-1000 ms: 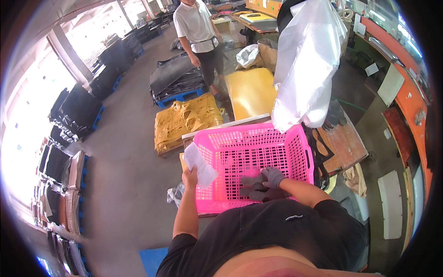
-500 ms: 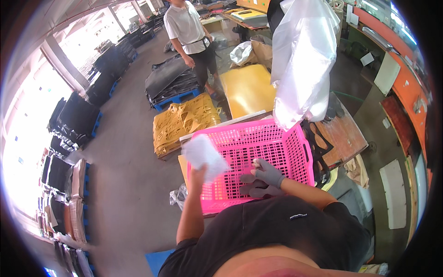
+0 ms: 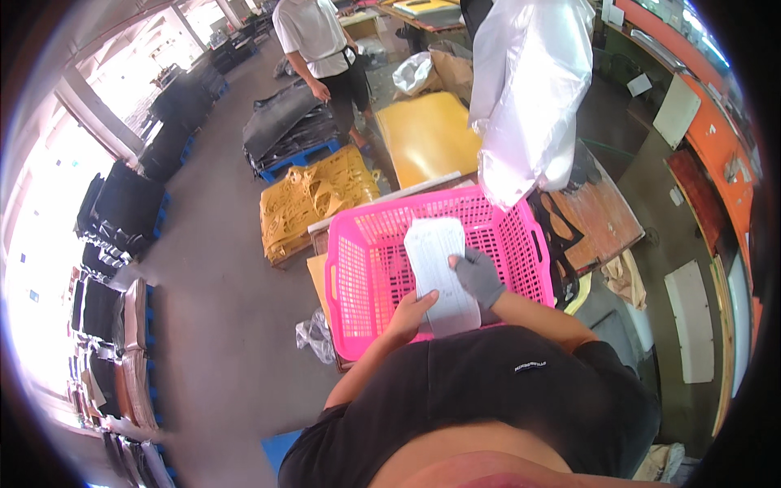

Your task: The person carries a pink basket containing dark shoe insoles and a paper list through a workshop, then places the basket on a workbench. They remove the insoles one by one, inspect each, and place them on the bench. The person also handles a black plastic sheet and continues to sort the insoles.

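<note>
A pale, elongated sheet (image 3: pixel 442 260) with rounded corners and faint markings lies tilted over the near part of a pink plastic basket (image 3: pixel 348 329). Its lower left edge is pinched in my bare left hand (image 3: pixel 413 313), thumb on top. On the opposite edge, my right hand (image 3: pixel 480 276), in a grey glove with the thumb tip bare, grips the sheet with its thumb across the face. The fingers beneath the sheet are hidden, and so is much of the basket floor. Whether it is one layer or several, I cannot tell.
Clear plastic sheeting (image 3: pixel 533 106) hangs over the basket's far right corner. Beyond the basket are yellow sheets (image 3: pixel 427 138) and a yellow cut-out stack (image 3: pixel 313 203). A person (image 3: pixel 317 49) stands at the back left beside black stacked material (image 3: pixel 285 130). A worn wooden board (image 3: pixel 598 215) lies right.
My left hand has brought the sheet rightward from the basket's left side to its middle. My right hand has risen from the basket's near area and taken hold of the sheet's right edge.
</note>
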{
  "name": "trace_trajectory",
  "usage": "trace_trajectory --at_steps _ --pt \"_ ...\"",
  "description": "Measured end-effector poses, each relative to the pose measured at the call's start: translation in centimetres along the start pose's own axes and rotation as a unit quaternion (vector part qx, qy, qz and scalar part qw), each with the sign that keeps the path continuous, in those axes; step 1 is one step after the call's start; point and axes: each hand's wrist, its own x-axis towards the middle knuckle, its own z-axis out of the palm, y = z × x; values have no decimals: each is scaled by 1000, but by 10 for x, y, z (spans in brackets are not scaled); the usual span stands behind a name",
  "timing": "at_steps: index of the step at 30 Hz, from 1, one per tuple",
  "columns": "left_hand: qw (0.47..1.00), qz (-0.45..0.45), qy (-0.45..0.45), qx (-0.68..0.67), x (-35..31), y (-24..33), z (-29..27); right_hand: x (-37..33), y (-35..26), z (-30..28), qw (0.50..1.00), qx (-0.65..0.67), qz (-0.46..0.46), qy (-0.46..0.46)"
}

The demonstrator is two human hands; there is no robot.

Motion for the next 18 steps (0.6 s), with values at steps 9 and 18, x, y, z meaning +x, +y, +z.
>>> trace_trajectory --at_steps 9,18 --pt "999 31 14 35 3 2 8 7 -17 -5 998 -27 -38 44" --pt "988 127 47 75 -11 21 11 10 -25 -16 999 -23 -42 -5"
